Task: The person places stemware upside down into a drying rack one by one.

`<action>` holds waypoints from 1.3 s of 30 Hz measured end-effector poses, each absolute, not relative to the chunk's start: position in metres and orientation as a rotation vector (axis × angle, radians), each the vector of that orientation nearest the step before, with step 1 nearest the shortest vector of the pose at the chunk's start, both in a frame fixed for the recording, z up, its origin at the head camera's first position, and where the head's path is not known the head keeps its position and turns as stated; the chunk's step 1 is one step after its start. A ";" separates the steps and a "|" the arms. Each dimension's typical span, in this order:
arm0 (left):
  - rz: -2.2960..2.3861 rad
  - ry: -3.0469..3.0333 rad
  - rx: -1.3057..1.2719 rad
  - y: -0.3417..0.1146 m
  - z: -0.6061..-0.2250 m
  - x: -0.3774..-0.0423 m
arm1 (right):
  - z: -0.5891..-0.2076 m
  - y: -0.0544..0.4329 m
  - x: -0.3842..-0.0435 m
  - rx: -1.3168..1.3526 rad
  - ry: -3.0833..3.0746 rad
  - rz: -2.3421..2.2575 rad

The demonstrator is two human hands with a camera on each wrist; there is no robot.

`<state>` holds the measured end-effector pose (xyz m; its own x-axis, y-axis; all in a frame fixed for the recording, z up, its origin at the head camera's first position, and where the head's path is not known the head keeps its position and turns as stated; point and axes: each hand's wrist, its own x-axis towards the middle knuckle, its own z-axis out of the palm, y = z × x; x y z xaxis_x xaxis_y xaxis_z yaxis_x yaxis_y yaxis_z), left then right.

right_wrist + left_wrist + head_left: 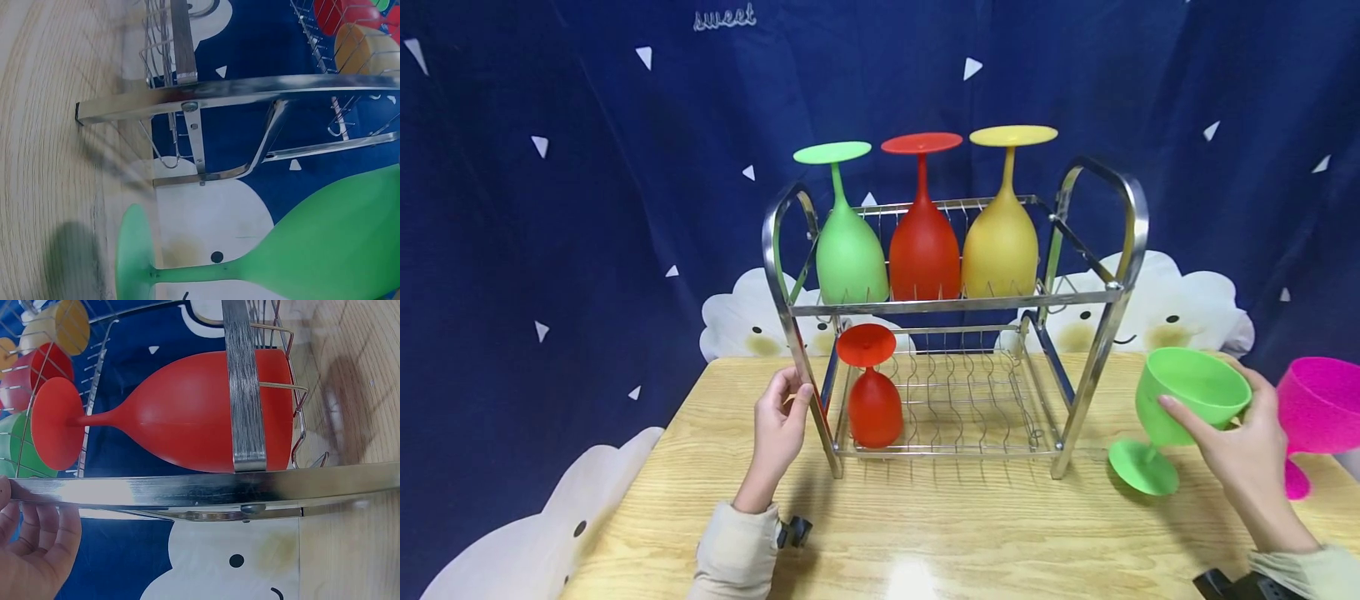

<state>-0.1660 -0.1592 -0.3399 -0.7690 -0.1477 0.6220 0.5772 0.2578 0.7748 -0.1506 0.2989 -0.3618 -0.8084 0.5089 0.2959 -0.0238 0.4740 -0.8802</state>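
My left hand point(781, 423) grips the left upright of a two-tier metal dish rack point(946, 454), its thumb in front and fingers behind the bar, as the left wrist view shows. Beside that upright, a red goblet point(876, 408) stands upside down on the lower tier. On the right, my right hand point(1251, 442) holds a green goblet point(1180, 417) by its bowl, mouth upward and slightly tilted. In the right wrist view, its foot point(134, 256) hangs over the tabletop, apart from its shadow; the hand itself is hardly visible there.
The rack's upper tier bears an upside-down green goblet point(852, 258), red goblet point(924, 250) and yellow goblet point(1001, 246). A magenta goblet point(1322, 408) stands upright at the far right. Behind the wooden table point(850, 517) hangs a dark blue curtain point(587, 208).
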 end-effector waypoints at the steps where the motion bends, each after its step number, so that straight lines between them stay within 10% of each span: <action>1: -1.565 -1.936 -0.388 -0.159 -0.340 -0.166 | -0.361 0.299 -0.149 -0.380 -2.192 1.327; 39: -1.562 -1.947 -0.377 -0.160 -0.340 -0.166 | -0.344 0.241 -0.100 0.261 -2.247 1.383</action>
<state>-0.1657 -0.1597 -0.3396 -0.7750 -0.1492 0.6141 0.5670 0.2648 0.7800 -0.1002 0.2407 -0.3436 -0.8641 0.0886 0.4954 -0.4023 0.4699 -0.7858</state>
